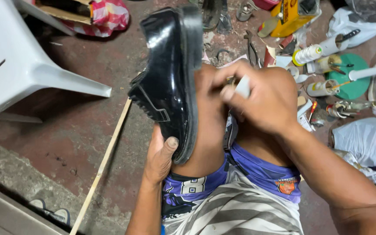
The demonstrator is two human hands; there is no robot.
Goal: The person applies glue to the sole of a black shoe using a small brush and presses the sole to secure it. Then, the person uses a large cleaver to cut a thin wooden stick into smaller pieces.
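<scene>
A glossy black leather shoe (pixel 166 74) stands on its side against my raised knee, its sole edge facing right. My left hand (pixel 159 156) grips the shoe's heel from below, thumb pressed on the sole rim. My right hand (pixel 262 98) hovers at the sole side near the middle of the shoe, fingers pinched on a small pale object (pixel 243 87); what it is cannot be made out.
A white plastic chair (pixel 18 61) stands at the left. A thin wooden stick (pixel 103 163) lies on the reddish floor. Thread spools (pixel 307 54), pliers (pixel 252 50), a green disc (pixel 353 76), plastic bags (pixel 368 141) and a yellow container (pixel 290 15) crowd the right.
</scene>
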